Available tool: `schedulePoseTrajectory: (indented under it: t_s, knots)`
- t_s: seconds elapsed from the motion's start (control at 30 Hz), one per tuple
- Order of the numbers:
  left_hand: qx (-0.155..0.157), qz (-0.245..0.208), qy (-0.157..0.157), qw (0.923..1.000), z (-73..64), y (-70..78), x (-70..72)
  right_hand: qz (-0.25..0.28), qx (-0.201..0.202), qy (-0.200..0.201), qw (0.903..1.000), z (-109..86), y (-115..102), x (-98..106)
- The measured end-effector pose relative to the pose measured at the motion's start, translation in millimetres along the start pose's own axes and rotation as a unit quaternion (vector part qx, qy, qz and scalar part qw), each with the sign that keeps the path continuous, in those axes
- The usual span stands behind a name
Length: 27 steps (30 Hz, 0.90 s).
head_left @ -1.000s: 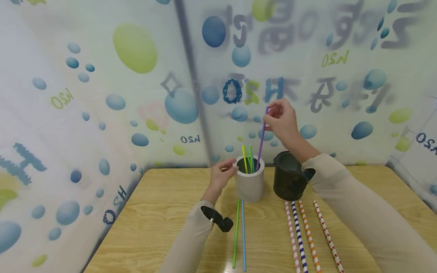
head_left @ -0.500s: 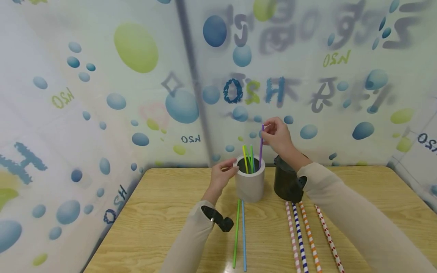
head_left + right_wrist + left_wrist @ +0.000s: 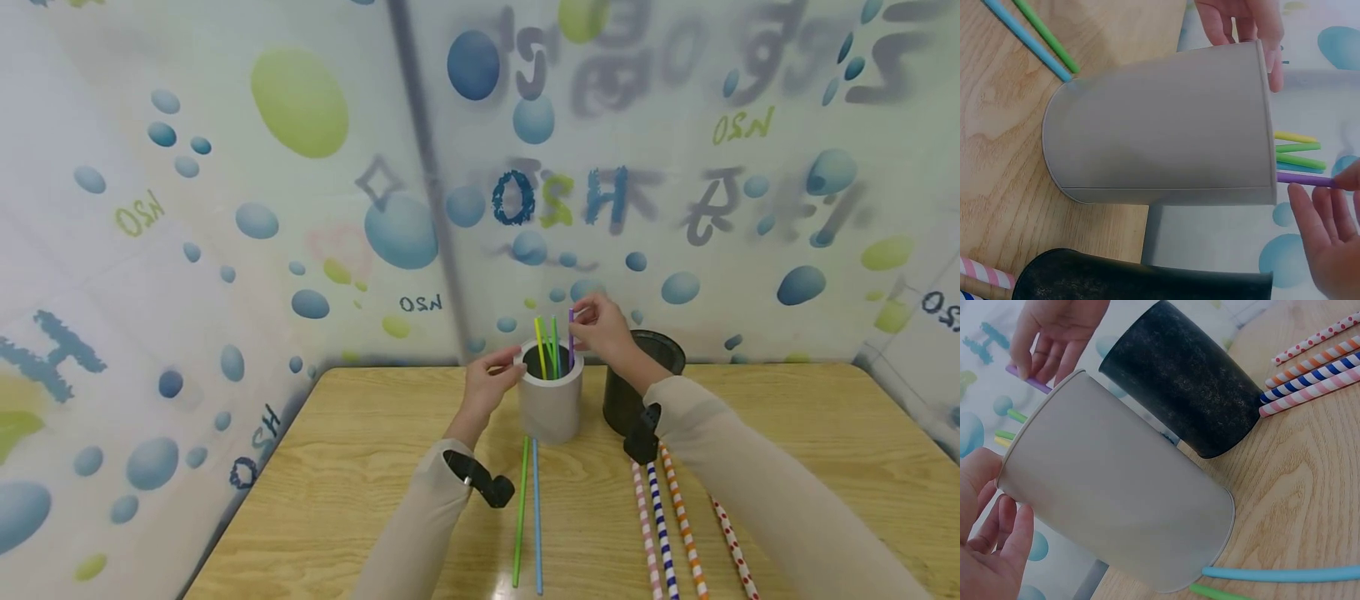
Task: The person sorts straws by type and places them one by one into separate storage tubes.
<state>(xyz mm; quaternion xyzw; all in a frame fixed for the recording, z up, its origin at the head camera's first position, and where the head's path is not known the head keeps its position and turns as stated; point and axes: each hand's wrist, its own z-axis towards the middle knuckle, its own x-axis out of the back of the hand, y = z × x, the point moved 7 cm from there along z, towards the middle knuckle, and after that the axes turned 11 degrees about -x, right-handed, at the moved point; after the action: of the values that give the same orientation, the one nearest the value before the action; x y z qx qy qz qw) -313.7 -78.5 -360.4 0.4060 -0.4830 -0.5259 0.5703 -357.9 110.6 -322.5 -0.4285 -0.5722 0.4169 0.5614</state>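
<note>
My right hand pinches a purple straw near its top, at the rim of a light grey cylindrical cup. The straw's lower part is hidden inside the cup. Yellow, green and blue straws stick out of the same opening. At the cup's left rim, my left hand holds the edge between thumb and fingers, as the left wrist view shows closely. The cup stands upright on the table.
Right of the cup stands a black cup, partly behind my right forearm. A green straw and a blue straw lie in front. Patterned paper straws, striped and dotted, lie on the wooden table at front right. A printed curtain hangs behind.
My right hand has come down with the purple straw, which now sits much deeper in the grey cup. My left hand has stayed at the rim.
</note>
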Motion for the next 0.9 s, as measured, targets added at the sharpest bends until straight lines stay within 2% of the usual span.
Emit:
schedulePoseTrajectory:
  t_s: [0.5, 0.9]
  knots:
    - [-0.004, -0.002, -0.001, 1.0, -1.2, 2.5, 1.0, -0.051, -0.064, -0.03, 0.9962, 7.9, 8, -17]
    - [-0.007, -0.003, -0.009, 0.9999, -1.8, 2.8, 0.0, -0.037, -0.11, -0.038, 0.9926, 9.5, 13, -17]
